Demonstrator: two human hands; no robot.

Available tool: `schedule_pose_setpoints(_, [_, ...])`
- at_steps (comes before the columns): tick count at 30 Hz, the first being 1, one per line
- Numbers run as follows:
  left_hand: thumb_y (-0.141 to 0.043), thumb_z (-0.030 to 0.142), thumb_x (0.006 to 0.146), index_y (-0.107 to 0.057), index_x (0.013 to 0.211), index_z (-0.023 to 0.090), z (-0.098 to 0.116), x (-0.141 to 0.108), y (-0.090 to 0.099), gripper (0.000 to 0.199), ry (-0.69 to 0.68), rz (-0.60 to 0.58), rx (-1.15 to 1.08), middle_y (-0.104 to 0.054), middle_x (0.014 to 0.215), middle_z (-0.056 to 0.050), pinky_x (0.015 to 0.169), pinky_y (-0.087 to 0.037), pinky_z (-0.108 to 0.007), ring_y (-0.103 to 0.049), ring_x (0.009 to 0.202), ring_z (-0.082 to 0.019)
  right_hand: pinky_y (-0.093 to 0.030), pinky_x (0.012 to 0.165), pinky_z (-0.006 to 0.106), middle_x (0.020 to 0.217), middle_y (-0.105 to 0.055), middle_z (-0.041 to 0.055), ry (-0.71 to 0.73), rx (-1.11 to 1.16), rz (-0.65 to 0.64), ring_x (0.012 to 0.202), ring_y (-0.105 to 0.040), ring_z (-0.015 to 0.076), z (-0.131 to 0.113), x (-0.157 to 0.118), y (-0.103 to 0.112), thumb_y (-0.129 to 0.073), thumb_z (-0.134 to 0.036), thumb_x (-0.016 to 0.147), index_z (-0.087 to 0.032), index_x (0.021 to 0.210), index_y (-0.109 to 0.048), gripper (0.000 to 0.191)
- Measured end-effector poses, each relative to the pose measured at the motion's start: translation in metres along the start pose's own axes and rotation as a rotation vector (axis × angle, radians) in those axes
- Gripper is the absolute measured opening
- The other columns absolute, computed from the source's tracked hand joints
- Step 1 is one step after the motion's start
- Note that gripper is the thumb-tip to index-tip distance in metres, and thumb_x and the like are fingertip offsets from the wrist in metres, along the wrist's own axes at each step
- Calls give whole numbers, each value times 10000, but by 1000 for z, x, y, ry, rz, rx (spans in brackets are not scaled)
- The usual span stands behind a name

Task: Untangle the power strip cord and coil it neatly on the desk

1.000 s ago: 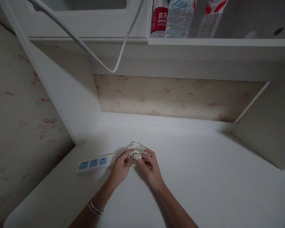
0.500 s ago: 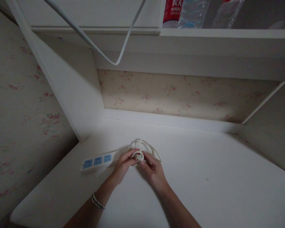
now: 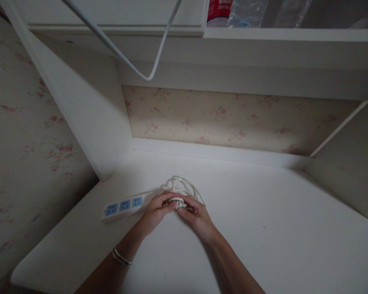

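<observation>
A white power cord [image 3: 197,191] lies in loose loops on the white tabletop. My left hand [image 3: 155,210] is closed on a bunched part of it from the left, thumb and fingers pinching. From the other side my right hand [image 3: 201,218] grips the same bunch, its thumb close to the left thumb. A small pale piece, perhaps the cord's plug, shows between the thumbs, largely covered by fingers. Just left of my left hand rests a white power strip [image 3: 129,211] with several blue sockets, its right end partly hidden behind that hand.
The tabletop [image 3: 263,253] runs back to a low white ledge [image 3: 227,154] under floral wallpaper. White side panels stand left and right. Overhead, a shelf [image 3: 288,33] holds clear plastic bottles [image 3: 248,14] and a red package [image 3: 220,12]. A bent white tube [image 3: 122,57] hangs in front.
The view has shifted slightly. The pale piece between my fingers has turned, and its round outline now looks flatter. Both hands keep their hold on the cord.
</observation>
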State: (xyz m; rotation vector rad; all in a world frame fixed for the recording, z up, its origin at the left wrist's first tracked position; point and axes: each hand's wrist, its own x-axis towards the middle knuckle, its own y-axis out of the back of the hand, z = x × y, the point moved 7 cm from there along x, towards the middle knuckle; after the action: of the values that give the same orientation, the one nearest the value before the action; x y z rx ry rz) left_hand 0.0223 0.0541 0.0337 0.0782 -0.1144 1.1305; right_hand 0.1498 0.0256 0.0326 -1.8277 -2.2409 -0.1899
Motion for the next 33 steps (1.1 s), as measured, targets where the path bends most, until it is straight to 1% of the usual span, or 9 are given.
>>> schedule_pose_setpoints(4, [-622, 385, 820, -704, 1044, 165, -1, 1, 4, 325, -24, 71, 65, -697, 962, -90, 798, -494, -302, -619, 917, -217, -489, 861, 356, 1062, -673, 67, 8, -28, 88, 965, -617, 221, 3, 1, 2, -679, -427, 793, -229, 1100, -674, 366])
schedule_pose_setpoints(9, [-577, 372, 861, -703, 1049, 182, 0, 0, 3, 296, -92, 87, 160, -690, 1041, -87, 821, -498, -296, -625, 931, -203, -494, 782, 307, 1050, -670, 70, 46, -175, 157, 963, -605, 219, -5, -2, 3, -642, -411, 827, -228, 1080, -681, 315])
schedule_pose_setpoints(12, [-557, 363, 874, -708, 1023, 187, 1, 0, 3, 276, -131, 82, 202, -690, 1026, -80, 833, -501, -294, -628, 925, -194, -484, 771, 293, 1030, -670, 63, 74, -255, 187, 959, -598, 213, -12, -5, 3, -627, -389, 844, -234, 1042, -693, 260])
schedule_pose_setpoints(17, [-541, 351, 882, -716, 963, 190, 5, 0, 7, 252, -207, 121, 286, -680, 1028, -76, 884, -482, -294, -608, 985, -196, -464, 662, 258, 884, -663, 43, 75, -318, 268, 807, -587, 182, -13, -7, 3, -649, -396, 826, -220, 925, -699, 208])
schedule_pose_setpoints(22, [-510, 372, 893, -685, 1025, 194, -1, 0, 2, 282, -125, 114, 287, -696, 996, -70, 829, -506, -294, -633, 929, -194, -439, 616, 244, 788, -629, 22, 54, -341, 316, 733, -559, 160, -8, -10, 4, -634, -382, 834, -205, 829, -670, 181])
schedule_pose_setpoints(24, [-518, 386, 887, -670, 1076, 207, 0, 0, 1, 302, -127, 134, 317, -681, 1073, -79, 864, -498, -301, -620, 997, -204, -437, 620, 248, 747, -616, 15, 37, -351, 344, 699, -548, 152, -4, -10, 7, -627, -389, 838, -196, 787, -648, 201])
schedule_pose_setpoints(27, [-533, 423, 868, -643, 1124, 205, 2, 0, 5, 354, -142, 199, 302, -633, 1181, -95, 901, -489, -310, -585, 1087, -217, -445, 628, 253, 740, -624, 19, 16, -339, 408, 688, -554, 155, -1, -10, 14, -613, -409, 843, -189, 795, -641, 227])
schedule_pose_setpoints(31, [-514, 453, 869, -649, 1067, 167, -8, 3, 13, 374, -60, 211, 198, -672, 1055, -98, 802, -528, -305, -644, 918, -202, -460, 654, 257, 812, -644, 34, 21, -318, 461, 729, -578, 160, -2, -10, 20, -554, -413, 883, -188, 860, -635, 241])
schedule_pose_setpoints(33, [-557, 418, 846, -669, 1013, 169, -11, 5, 14, 320, -69, 200, 217, -681, 1032, -91, 818, -523, -303, -646, 913, -201, -459, 668, 259, 836, -638, 33, 35, -345, 460, 747, -580, 159, -4, -10, 20, -536, -406, 897, -190, 875, -620, 233])
